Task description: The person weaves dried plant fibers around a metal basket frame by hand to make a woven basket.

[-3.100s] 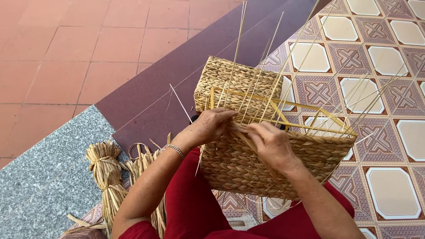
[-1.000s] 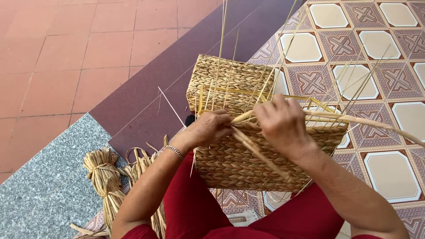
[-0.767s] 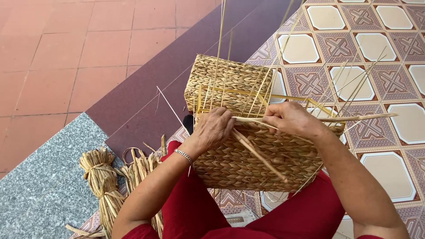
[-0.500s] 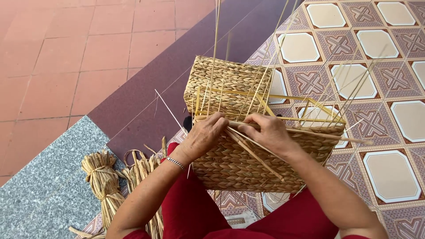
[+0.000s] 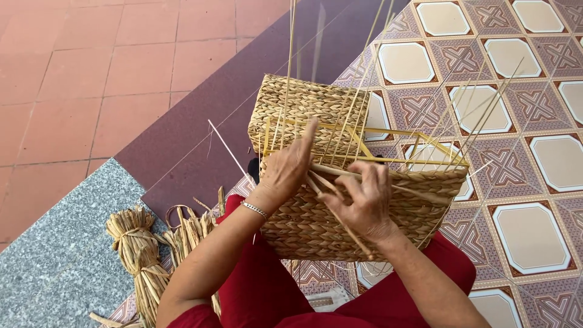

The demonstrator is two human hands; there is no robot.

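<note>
Fingers: both hands, left hand point(image 5: 285, 173) and right hand point(image 5: 363, 200), pinch straw strands point(image 5: 340, 173) at woven basket point(image 5: 358, 206) rim.
Risk: I judge strands at 12 o'clock may snap if bent sharply.

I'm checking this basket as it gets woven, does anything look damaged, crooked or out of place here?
Nothing stands out. The woven basket looks even, with no visible breaks. Loose stakes stick up unwoven from its rim where the left hand and right hand work. Tied straw bundles lie on the floor beside it.

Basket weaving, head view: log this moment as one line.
left hand: on basket rim | right hand: gripping straw strands | straw bundles: on floor beside left arm
</note>
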